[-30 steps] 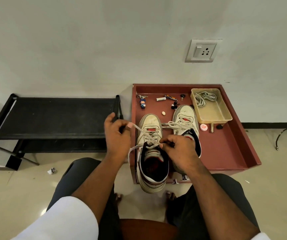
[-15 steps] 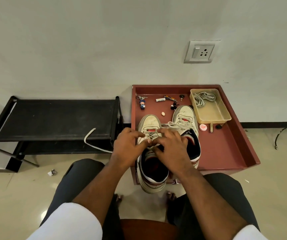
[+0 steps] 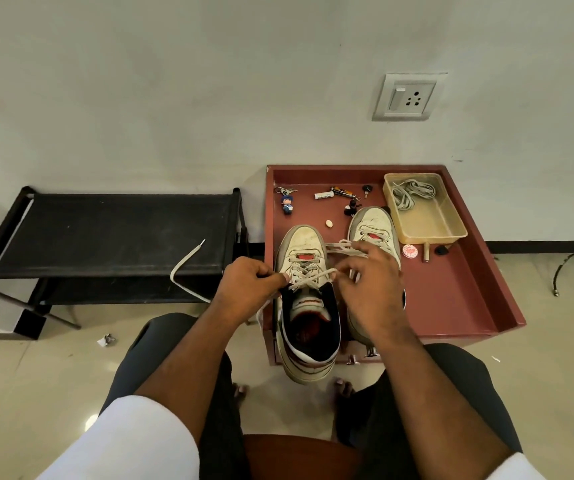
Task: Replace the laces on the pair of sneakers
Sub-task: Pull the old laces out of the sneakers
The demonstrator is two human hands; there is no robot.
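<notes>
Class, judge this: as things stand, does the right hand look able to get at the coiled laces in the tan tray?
Probably yes. The tan tray is open-topped, the coiled laces lie uncovered, and nothing stands between; but the right hand pinches a lace now.

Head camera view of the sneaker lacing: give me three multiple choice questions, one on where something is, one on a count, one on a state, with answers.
1. Where is the spare coil of laces?
A. In the tan tray
B. On the black rack
C. On the floor

2. How many sneakers are in the red box?
A. One
B. Two
C. Three

3. The left hand is:
A. Idle
B. Pinching a lace
C. Lifting a shoe

Answers: A, the coil lies inside the tray; B, two sneakers stand side by side; B, its fingers close on the lace.
</notes>
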